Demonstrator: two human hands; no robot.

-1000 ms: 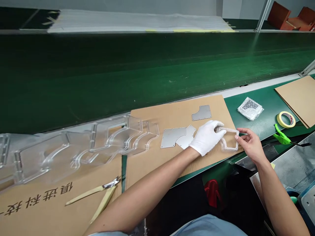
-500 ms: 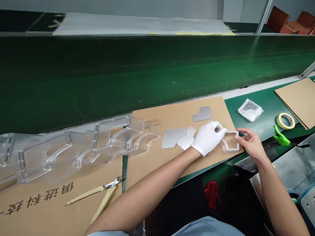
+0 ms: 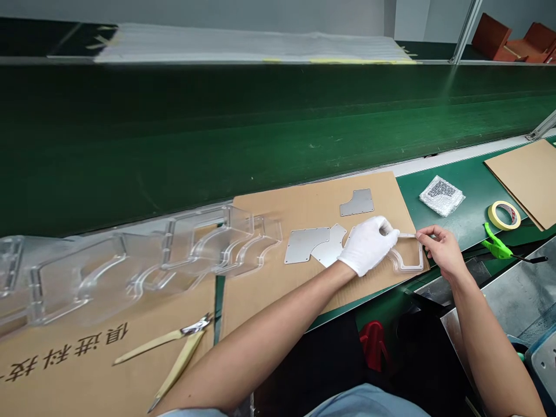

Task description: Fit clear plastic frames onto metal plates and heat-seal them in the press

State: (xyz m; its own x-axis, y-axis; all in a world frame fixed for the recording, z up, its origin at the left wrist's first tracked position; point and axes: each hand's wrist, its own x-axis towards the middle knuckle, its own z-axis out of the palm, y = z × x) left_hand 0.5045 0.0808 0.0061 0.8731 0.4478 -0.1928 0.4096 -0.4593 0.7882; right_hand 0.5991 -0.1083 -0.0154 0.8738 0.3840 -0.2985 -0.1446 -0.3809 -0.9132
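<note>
Stretching between both hands, a clear plastic frame (image 3: pixel 407 265) lies on a cardboard sheet (image 3: pixel 278 295), its rounded lower part resting flat while its upper edge is pinched at both ends. Farther left, a row of moulded clear plastic covers (image 3: pixel 130 275) stands on a printed cardboard sheet (image 3: pixel 65 359), with yellow-handled snips (image 3: pixel 180 347) lying on that sheet below them. Nearer the frame, two grey metal plates (image 3: pixel 306 244) (image 3: pixel 330 248) lie side by side on the cardboard, touching or almost touching, and a third metal plate (image 3: pixel 357 202) lies apart beyond them.

The white-gloved left hand (image 3: pixel 368 246) covers the frame's left side, its grip closed on the upper edge, with the glove's fingertips (image 3: pixel 391 231) pressed together there. The bare right hand (image 3: pixel 443 250) has its grip clamped on the same edge, thumb and forefinger (image 3: pixel 420 234) together at the frame's right end.

The cardboard's right edge sits just beyond the frame, and the green-topped counter (image 3: pixel 460 194) carries on to the right. On it lie a bubble-wrap packet (image 3: pixel 442 196), a roll of yellow masking tape (image 3: pixel 504 215), a green spring clamp (image 3: pixel 497 248), and another cardboard sheet (image 3: pixel 525 182) at the far right.
</note>
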